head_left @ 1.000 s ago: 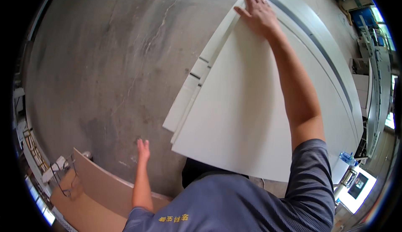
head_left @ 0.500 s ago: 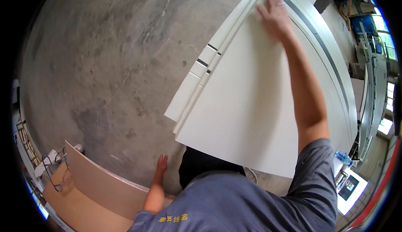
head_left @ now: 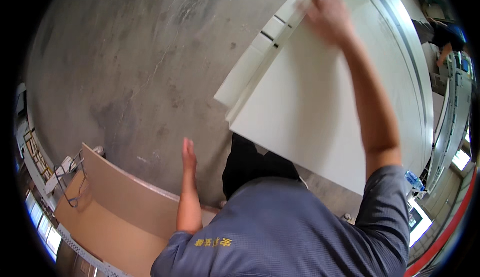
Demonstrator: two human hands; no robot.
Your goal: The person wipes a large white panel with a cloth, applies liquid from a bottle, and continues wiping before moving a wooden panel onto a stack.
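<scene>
A large white panel (head_left: 305,112) lies before me, its left edge stepped and marked by several dark slots (head_left: 267,35). Over its far left edge, my right hand (head_left: 327,14) is stretched out with the fingers apart, somewhat blurred. Whether the palm touches the panel, I cannot tell. My left hand (head_left: 189,154) hangs in the air above the concrete floor, away from the panel. Its fingers are straight and nothing is in them.
Bare, cracked concrete floor (head_left: 125,67) stretches to the left. At lower left stands a brown board cart (head_left: 120,177) with a bent metal wire frame (head_left: 75,187). A clear bottle (head_left: 414,181) is at right. Another person (head_left: 445,37) works at far right.
My view has shifted, and the near corner of the panel sits farther up and right. My left hand has risen forward. The right hand remains at the panel's far left edge.
</scene>
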